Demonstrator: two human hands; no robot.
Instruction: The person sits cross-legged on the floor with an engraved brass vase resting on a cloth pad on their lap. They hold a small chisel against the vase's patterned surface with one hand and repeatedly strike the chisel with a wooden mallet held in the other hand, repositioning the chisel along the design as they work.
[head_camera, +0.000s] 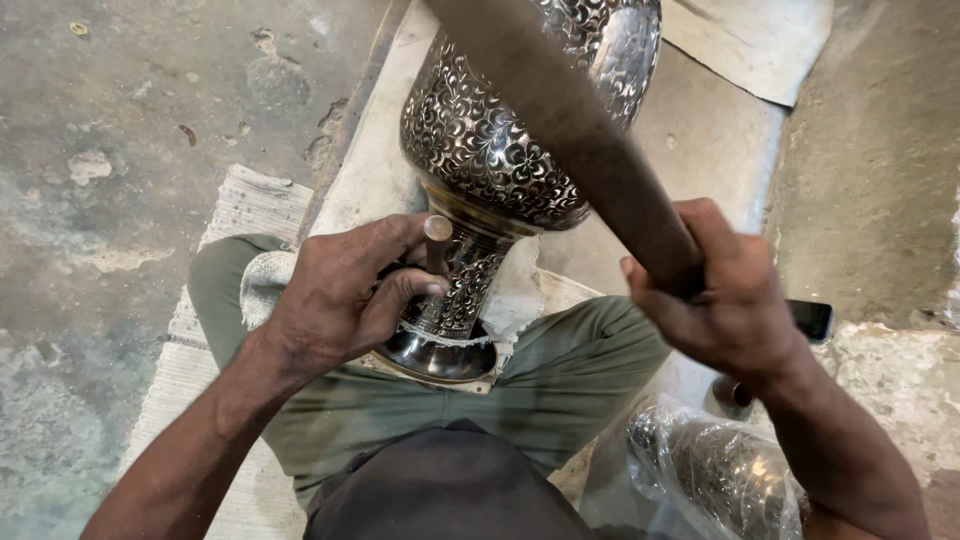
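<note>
Left hand (335, 300) curled, grip pinching punch (437, 243) against neck of engraved metal vase (480, 150) lying across lap. Right hand (725, 295) raised, fist clamped round wooden mallet handle (570, 120).

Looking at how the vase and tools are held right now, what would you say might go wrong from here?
The left hand pinches a small punch against the neck of the engraved metal vase, fingers close to its head; a mistimed blow from the wooden mallet in the right hand could hit them. The vase rests only on the lap, so it may roll and the punch could skid across the pattern.
</note>
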